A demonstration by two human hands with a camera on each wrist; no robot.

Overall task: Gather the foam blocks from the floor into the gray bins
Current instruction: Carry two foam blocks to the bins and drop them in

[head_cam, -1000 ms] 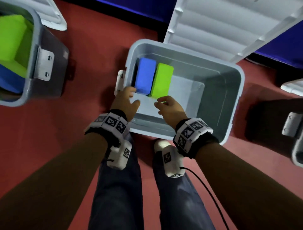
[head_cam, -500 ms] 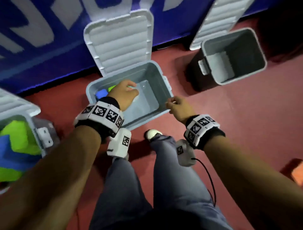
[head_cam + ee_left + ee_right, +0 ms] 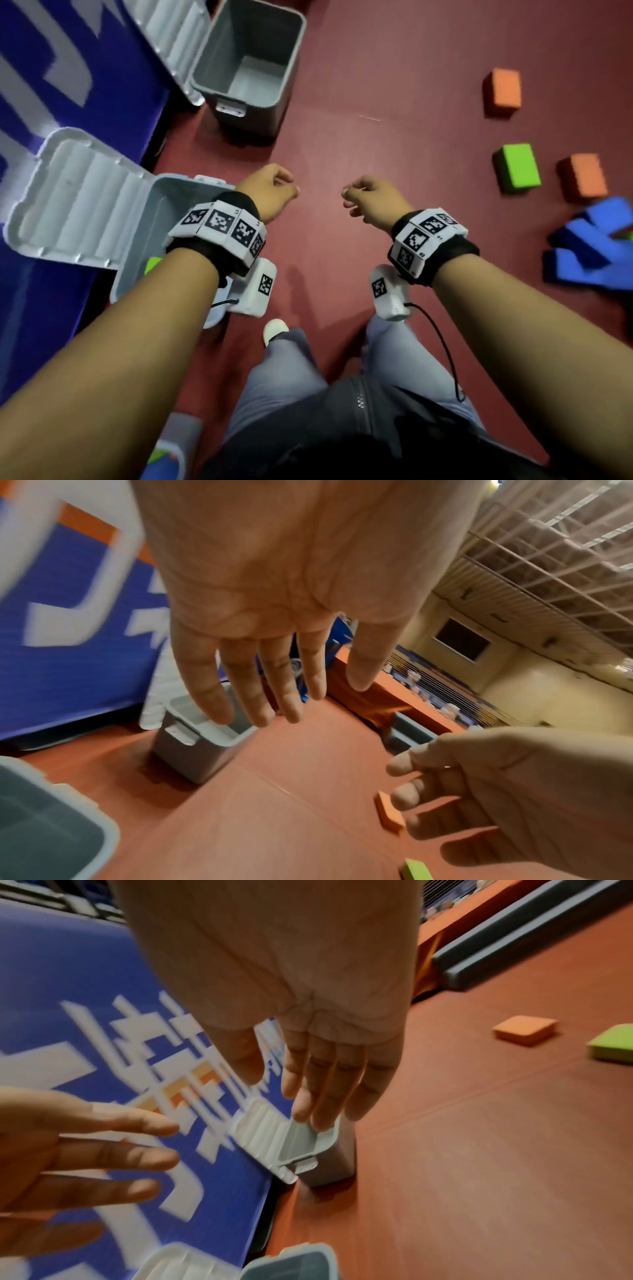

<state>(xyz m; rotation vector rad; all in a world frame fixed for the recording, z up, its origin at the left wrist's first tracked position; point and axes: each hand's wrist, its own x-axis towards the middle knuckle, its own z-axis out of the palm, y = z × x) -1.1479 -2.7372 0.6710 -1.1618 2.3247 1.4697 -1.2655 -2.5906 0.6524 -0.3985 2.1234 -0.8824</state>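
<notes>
Standing between bins and scattered blocks, I judged the job partly done. Both hands, left hand (image 3: 270, 192) and right hand (image 3: 371, 200), hung empty with fingers loose. Left on the floor (image 3: 376, 85): two orange blocks (image 3: 503, 88) (image 3: 582, 174), one green block (image 3: 519, 170), a heap of blue blocks (image 3: 594, 240). The near bin (image 3: 120, 291), lid open, showed a green corner inside; the far bin (image 3: 251, 58) looked empty.

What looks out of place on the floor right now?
Blocks still lie loose on the floor: two orange blocks, a green block and a jumbled pile of blue blocks. Both hands hold nothing.
</notes>
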